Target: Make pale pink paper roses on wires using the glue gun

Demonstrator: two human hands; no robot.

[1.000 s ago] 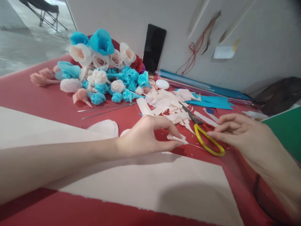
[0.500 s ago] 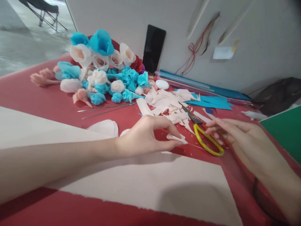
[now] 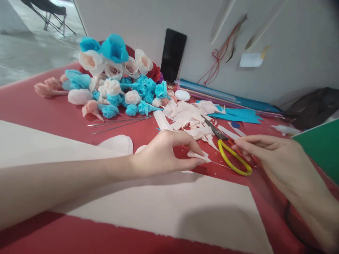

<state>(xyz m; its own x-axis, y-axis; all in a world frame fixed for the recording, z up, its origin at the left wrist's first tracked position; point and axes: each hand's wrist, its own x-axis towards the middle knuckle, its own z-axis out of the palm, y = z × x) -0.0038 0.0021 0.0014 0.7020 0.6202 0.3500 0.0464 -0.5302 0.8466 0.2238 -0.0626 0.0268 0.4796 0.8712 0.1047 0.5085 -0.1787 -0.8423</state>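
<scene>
Pinched between the thumb and forefinger of your left hand is a small folded scrap of pale pink paper, held just above the red table cover at the far edge of the large pale sheet that your forearm lies across. A thin wire runs out of the scrap toward the right; its far end is too fine to follow.

Your right hand lies on the table beside the yellow-handled scissors, fingers stretched out together toward the handle loop. The fingertips are at the loop; whether they touch it or grip anything cannot be told from this view.

The scissors rest flat, blades closed and pointing away from you into a heap of pale pink offcuts. Beyond the offcuts lie blue paper sheets. To the left stands a pile of finished paper flowers in blue, white and pink, with several straight wires laid in front of it. A dark phone leans against the wall behind. A green board sits at the right edge.
</scene>
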